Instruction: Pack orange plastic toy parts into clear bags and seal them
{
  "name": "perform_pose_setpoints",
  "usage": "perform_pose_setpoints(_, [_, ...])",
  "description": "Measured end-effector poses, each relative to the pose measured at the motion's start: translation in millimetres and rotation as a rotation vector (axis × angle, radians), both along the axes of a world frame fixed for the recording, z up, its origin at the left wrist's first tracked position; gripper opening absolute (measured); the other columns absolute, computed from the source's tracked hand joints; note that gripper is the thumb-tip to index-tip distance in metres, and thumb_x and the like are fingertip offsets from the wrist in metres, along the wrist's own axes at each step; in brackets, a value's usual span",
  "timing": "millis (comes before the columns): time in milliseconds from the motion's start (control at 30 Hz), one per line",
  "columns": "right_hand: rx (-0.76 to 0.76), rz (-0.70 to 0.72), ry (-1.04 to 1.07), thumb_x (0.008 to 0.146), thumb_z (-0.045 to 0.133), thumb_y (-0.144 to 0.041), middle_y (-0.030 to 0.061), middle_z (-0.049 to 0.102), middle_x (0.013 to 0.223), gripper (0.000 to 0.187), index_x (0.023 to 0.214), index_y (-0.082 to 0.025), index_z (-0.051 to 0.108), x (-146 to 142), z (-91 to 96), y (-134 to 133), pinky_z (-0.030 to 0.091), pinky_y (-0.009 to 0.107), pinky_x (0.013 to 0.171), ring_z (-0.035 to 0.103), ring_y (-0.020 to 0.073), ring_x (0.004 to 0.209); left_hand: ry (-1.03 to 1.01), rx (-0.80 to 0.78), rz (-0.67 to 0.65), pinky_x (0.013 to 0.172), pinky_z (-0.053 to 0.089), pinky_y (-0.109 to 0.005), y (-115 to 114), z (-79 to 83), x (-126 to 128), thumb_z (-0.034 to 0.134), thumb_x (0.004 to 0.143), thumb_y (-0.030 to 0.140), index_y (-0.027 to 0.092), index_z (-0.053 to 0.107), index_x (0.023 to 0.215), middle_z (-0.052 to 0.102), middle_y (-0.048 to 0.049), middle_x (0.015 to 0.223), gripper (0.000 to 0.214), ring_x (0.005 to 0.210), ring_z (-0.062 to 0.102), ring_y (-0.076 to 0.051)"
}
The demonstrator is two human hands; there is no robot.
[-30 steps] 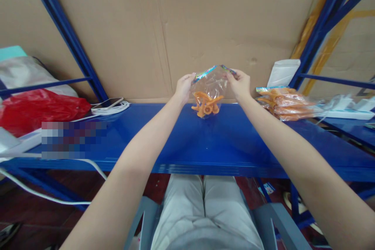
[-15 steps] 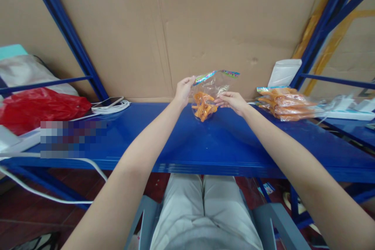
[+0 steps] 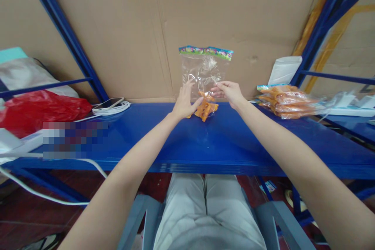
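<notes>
Now | clear crinkled bag (image 3: 202,71), orange pieces (image 3: 206,110) | left grip (image 3: 184,102) splayed | right grip (image 3: 230,91) pinching bag

Looks forward and down from head height, over the lap (image 3: 206,213), close at bottom centre. Sees the blue table (image 3: 211,146) obliquely from above across the middle. Faces the cardboard panel (image 3: 240,11) nearly square-on, in the upper half. Shows the left hand (image 3: 185,101) and right hand (image 3: 231,93) near centre, farther off than the lap.

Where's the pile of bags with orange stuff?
In the head view, the pile of bags lies on the blue table, right of the right hand, in front of the white object.
</notes>
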State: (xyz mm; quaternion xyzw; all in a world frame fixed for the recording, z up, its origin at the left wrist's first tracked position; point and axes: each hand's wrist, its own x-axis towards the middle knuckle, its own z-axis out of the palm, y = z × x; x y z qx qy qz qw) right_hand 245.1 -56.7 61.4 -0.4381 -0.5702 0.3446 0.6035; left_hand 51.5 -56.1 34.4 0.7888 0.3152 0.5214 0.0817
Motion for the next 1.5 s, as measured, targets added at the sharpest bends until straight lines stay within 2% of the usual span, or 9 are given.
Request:
perform_pose_setpoints(100, [0.019,-0.016,0.003,0.091,0.054,-0.023,0.0046,0.075,0.084,0.012,0.082,-0.018,0.060,-2,0.6,4,0.056,0.022,0.061,0.070,0.0108,0.063,0.318,0.072,0.016,0.113,0.008,-0.056,2,-25.4,-5,0.058,0.076,0.066,0.023,0.037,0.143,0.024,-0.0150,0.156,0.082,0.145,0.012,-0.034])
perform_pose_setpoints(233, [0.094,-0.070,-0.028,0.090,0.057,-0.030,0.0041,0.074,0.083,0.013,0.084,-0.019,0.062,5,1.6,11,0.055,0.023,0.059,0.070,0.0127,0.064,0.545,0.087,0.048,0.111,-0.004,-0.061,10,-45.8,-7,0.048,0.079,0.071,0.023,0.028,0.149,0.016,-0.0156,0.158,0.087,0.146,0.003,-0.036])
perform_pose_setpoints(500, [0.381,-0.267,0.007,0.093,0.047,-0.039,0.0069,0.073,0.097,0.026,0.103,-0.022,0.064,57,22.8,16,0.055,0.025,0.060,0.072,0.0160,0.075,0.556,0.089,0.051,0.112,-0.004,-0.061,12,-50.0,-5,0.043,0.082,0.070,0.021,0.019,0.152,0.012,-0.0160,0.159,0.088,0.146,-0.002,-0.035])
perform_pose_setpoints(633, [0.471,-0.348,-0.010,0.092,0.048,-0.038,0.0076,0.072,0.101,0.027,0.105,-0.022,0.065,79,17.6,12,0.055,0.025,0.058,0.072,0.0165,0.075,0.582,0.039,0.040,0.111,-0.001,-0.062,11,-49.5,-5,0.043,0.082,0.070,0.024,0.021,0.151,0.010,-0.0144,0.159,0.086,0.146,-0.002,-0.035])
perform_pose_setpoints(833, [0.422,-0.428,-0.159,0.081,0.059,-0.028,0.0078,0.073,0.095,0.017,0.091,-0.018,0.069,93,-26.5,16,0.056,0.032,0.071,0.070,0.0201,0.086,0.698,-0.029,-0.019,0.112,0.006,-0.062,8,-46.2,4,0.046,0.084,0.066,0.030,0.030,0.147,0.016,-0.0100,0.159,0.074,0.146,0.008,-0.035])
perform_pose_setpoints(967, [0.260,-0.323,-0.273,0.072,0.063,-0.017,0.0068,0.075,0.092,0.012,0.079,-0.018,0.072,98,-46.9,18,0.053,0.038,0.086,0.069,0.0225,0.091,0.853,-0.023,-0.016,0.113,0.012,-0.058,5,-42.1,17,0.041,0.088,0.063,0.026,0.026,0.149,0.027,-0.0112,0.156,0.073,0.143,0.022,-0.033])
perform_pose_setpoints(1167, [0.185,-0.290,-0.207,0.068,0.062,-0.010,0.0044,0.075,0.088,0.016,0.074,-0.019,0.073,97,-50.0,14,0.051,0.039,0.090,0.068,0.0221,0.093,1.004,-0.122,0.083,0.112,0.025,-0.048,0,-36.7,37,0.035,0.093,0.054,0.023,0.042,0.140,0.041,-0.0091,0.149,0.057,0.135,0.039,-0.029])
perform_pose_setpoints(1333, [0.116,-0.309,-0.034,0.066,0.067,-0.015,0.0031,0.074,0.089,0.012,0.077,-0.019,0.073,94,-47.0,9,0.052,0.037,0.085,0.067,0.0198,0.089,1.029,-0.197,0.185,0.108,0.030,-0.050,3,-35.8,43,0.033,0.094,0.051,0.017,0.055,0.128,0.046,-0.0130,0.144,0.052,0.133,0.041,-0.033])
perform_pose_setpoints(1500, [0.083,-0.285,0.120,0.063,0.072,-0.017,0.0009,0.073,0.084,0.013,0.076,-0.019,0.071,94,-43.6,7,0.052,0.032,0.078,0.065,0.0173,0.085,0.924,-0.182,0.231,0.108,0.031,-0.048,19,-43.6,38,0.039,0.091,0.055,0.028,0.042,0.140,0.037,-0.0076,0.151,0.056,0.137,0.035,-0.033])
